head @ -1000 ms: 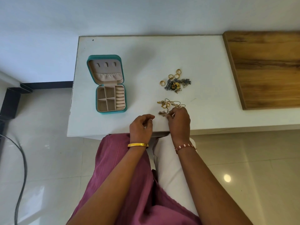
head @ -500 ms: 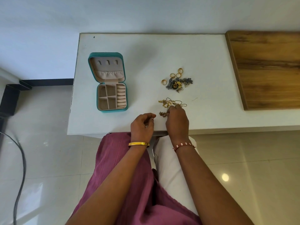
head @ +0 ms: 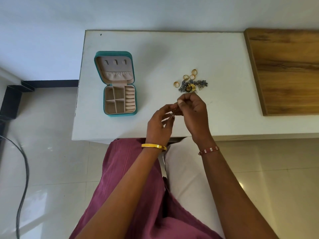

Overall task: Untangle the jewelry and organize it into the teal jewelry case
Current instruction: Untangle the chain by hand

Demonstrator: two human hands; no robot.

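The teal jewelry case point(head: 119, 114) lies open on the left of the white table point(head: 155, 49), its beige compartments empty. My right hand point(head: 195, 111) and my left hand point(head: 160, 123) are raised together over the table's front, both pinching a small tangle of gold chain point(head: 174, 110), mostly hidden by the fingers. Just beyond the hands lies a tangled heap of grey and gold jewelry point(head: 192, 86) with several loose gold rings point(head: 185, 77) around it.
A wooden board point(head: 284, 69) covers the right side of the table. The table's front edge runs just under my wrists. A dark cable point(head: 24, 169) trails on the tiled floor at the left.
Both hands have lifted off the table and come together, taking the gold chain tangle up from the surface where it lay.
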